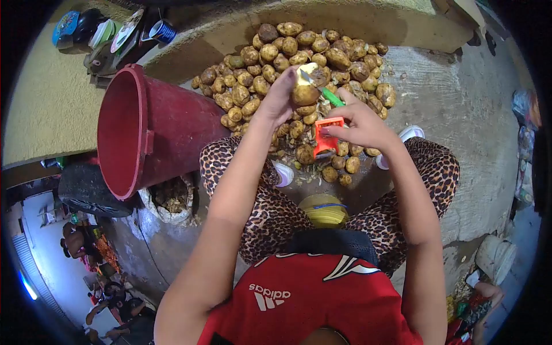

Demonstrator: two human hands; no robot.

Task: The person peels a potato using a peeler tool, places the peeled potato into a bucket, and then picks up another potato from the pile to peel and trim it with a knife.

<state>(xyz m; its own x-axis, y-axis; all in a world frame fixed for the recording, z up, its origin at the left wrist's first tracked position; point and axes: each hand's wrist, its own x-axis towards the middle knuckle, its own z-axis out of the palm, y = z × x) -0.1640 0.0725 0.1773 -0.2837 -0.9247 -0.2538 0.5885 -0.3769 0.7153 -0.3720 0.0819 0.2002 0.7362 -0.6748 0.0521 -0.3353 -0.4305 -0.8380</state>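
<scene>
My left hand (280, 99) is closed around a partly peeled potato (305, 94), whose pale flesh shows at the top. In my right hand (357, 121) are a green-handled knife (332, 96) and an orange peeler (327, 137). The knife's blade points at the potato and lies against or just in front of its peeled part; exact contact is unclear. The peeler hangs lower in the same hand, toward my lap. Behind and below both hands lies a large heap of unpeeled, dirt-marked potatoes (269, 53) on the floor.
A large red bucket (172, 123) lies tilted at the left, with an open sack (167, 210) below it. A yellow-green container (324, 215) stands between my legs. Cups and plates (127, 31) sit at the upper left. Other people (123, 305) are at the lower left.
</scene>
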